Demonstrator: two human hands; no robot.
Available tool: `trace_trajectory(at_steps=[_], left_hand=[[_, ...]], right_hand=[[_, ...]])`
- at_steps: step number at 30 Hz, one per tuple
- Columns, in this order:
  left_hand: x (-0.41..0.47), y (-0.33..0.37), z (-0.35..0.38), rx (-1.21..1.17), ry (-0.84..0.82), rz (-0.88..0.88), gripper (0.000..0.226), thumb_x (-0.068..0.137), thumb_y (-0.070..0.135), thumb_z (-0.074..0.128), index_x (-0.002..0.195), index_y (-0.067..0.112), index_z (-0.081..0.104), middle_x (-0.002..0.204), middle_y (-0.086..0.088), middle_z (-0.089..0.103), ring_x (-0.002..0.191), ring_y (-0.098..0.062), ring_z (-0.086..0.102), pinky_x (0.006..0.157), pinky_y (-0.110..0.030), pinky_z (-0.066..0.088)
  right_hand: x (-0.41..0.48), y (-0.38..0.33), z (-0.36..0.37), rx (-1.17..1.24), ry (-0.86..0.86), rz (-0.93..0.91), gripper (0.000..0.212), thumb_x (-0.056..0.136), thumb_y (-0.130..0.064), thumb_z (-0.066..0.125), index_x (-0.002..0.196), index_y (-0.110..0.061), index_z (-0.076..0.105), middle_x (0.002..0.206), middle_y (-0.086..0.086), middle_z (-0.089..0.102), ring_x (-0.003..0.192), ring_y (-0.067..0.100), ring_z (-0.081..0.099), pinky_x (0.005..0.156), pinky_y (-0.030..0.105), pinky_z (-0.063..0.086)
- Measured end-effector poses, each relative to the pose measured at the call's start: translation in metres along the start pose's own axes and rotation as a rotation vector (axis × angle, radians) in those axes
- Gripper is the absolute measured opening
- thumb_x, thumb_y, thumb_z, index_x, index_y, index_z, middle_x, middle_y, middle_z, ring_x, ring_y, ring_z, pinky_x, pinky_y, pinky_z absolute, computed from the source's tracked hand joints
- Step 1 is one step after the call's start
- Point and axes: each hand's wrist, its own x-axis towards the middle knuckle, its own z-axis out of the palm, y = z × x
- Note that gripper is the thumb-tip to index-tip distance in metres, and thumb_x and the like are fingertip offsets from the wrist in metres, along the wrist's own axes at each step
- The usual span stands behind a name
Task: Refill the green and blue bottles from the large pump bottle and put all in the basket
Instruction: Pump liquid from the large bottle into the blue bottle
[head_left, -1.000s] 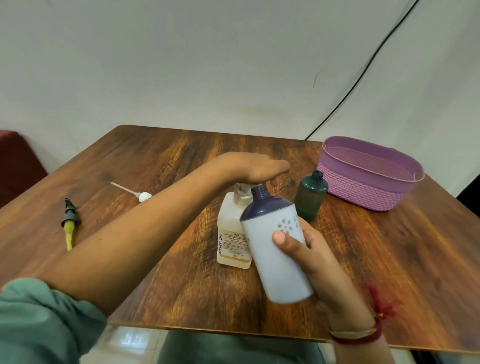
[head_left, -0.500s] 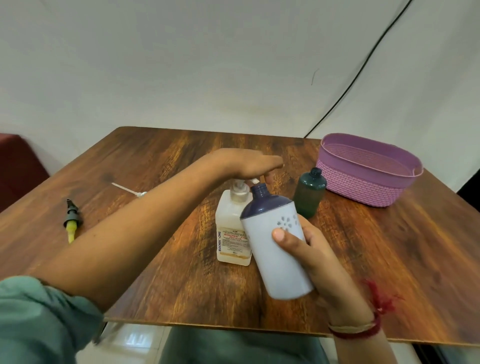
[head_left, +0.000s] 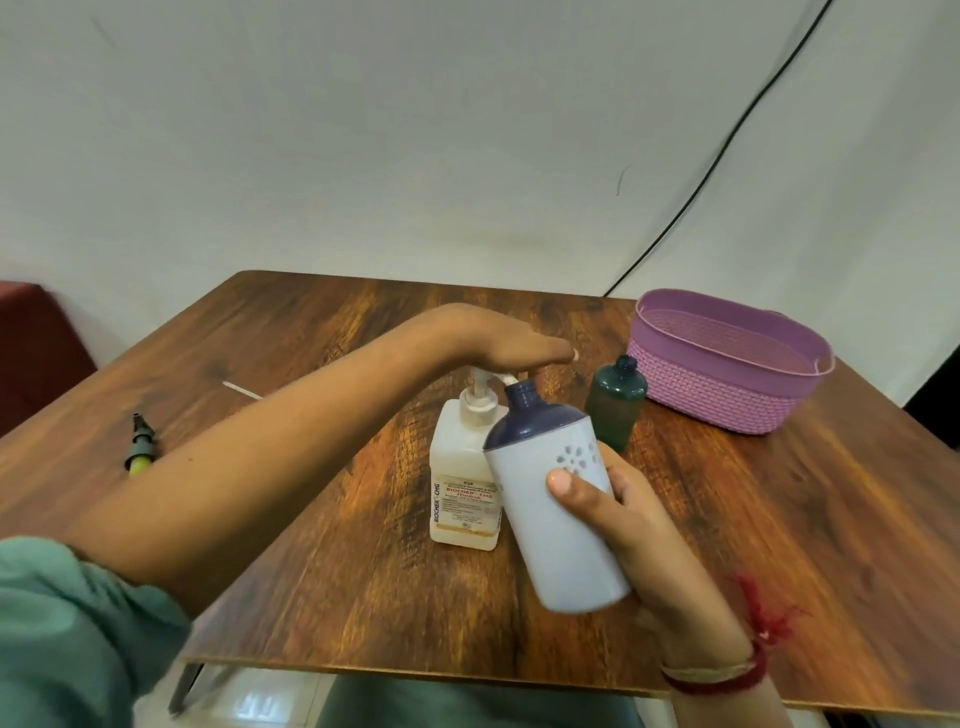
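Left hand (head_left: 511, 353): being held flat and palm-down on the pump head (head_left: 485, 382) of the large pump bottle (head_left: 465, 483), fingers straight, nothing being clasped.
Right hand (head_left: 639, 525): being kept wrapped round the blue bottle (head_left: 556, 509), which is being held tilted above the table (head_left: 779, 571), near its front edge, with the open neck just under the spout.
Change: the plunger is being let up. A second ago it was being pushed low under the palm, and now the stem is being shown between collar and head. The blue bottle's tilt is being kept as it was.
Meaning: one stroke is judged to be ending and another to be coming, so the blue bottle's refill is still being worked on.
Green bottle (head_left: 615, 410): being left uncapped and upright between the pump bottle and the basket. Its level cannot be told.
Basket (head_left: 717, 400): being left near the far right corner, with all three bottles outside it.
Spray cap (head_left: 140, 449): being left near the left edge.
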Motion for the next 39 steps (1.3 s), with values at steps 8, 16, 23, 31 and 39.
trace_trajectory(at_steps=[8, 16, 23, 31, 39], left_hand=[[0.004, -0.011, 0.009, -0.067, 0.036, -0.011, 0.05, 0.1, 0.045, 0.024, 0.098, 0.016, 0.065, 0.112, -0.007, 0.065, 0.101, -0.023, 0.059, 0.099, -0.039, 0.041], [0.006, -0.007, 0.002, 0.01, 0.01, 0.03, 0.051, 0.101, 0.041, 0.02, 0.096, 0.013, 0.063, 0.109, -0.008, 0.064, 0.096, -0.023, 0.058, 0.092, -0.038, 0.043], [0.008, -0.012, 0.005, -0.073, -0.023, 0.032, 0.052, 0.102, 0.039, 0.019, 0.102, 0.011, 0.062, 0.106, -0.003, 0.064, 0.099, -0.022, 0.059, 0.1, -0.041, 0.042], [0.015, -0.016, 0.007, -0.047, -0.034, 0.088, 0.036, 0.103, 0.023, 0.024, 0.097, 0.014, 0.058, 0.106, 0.001, 0.062, 0.102, -0.02, 0.059, 0.095, -0.034, 0.043], [0.012, -0.012, -0.002, -0.166, -0.017, 0.095, 0.045, 0.104, 0.026, 0.018, 0.091, 0.013, 0.059, 0.095, 0.002, 0.064, 0.091, -0.016, 0.059, 0.086, -0.031, 0.043]], right_hand=[[0.004, 0.002, 0.003, -0.009, -0.032, -0.006, 0.052, 0.061, -0.04, 0.072, 0.11, -0.024, 0.062, 0.099, 0.006, 0.072, 0.085, 0.021, 0.071, 0.064, 0.025, 0.054], [0.007, -0.001, -0.001, 0.0, -0.028, -0.011, 0.057, 0.06, -0.04, 0.072, 0.112, -0.021, 0.061, 0.097, 0.006, 0.072, 0.083, 0.021, 0.071, 0.062, 0.026, 0.054], [0.008, 0.004, 0.003, -0.009, -0.04, 0.018, 0.06, 0.06, -0.041, 0.072, 0.115, -0.023, 0.059, 0.101, 0.006, 0.072, 0.087, 0.022, 0.071, 0.065, 0.026, 0.055], [0.011, 0.006, 0.0, -0.019, -0.04, 0.003, 0.056, 0.059, -0.041, 0.072, 0.112, -0.026, 0.06, 0.1, 0.005, 0.072, 0.087, 0.022, 0.071, 0.065, 0.025, 0.055], [0.013, 0.006, 0.001, -0.014, -0.044, 0.007, 0.059, 0.058, -0.042, 0.072, 0.112, -0.025, 0.059, 0.1, 0.003, 0.072, 0.087, 0.021, 0.071, 0.064, 0.025, 0.055]])
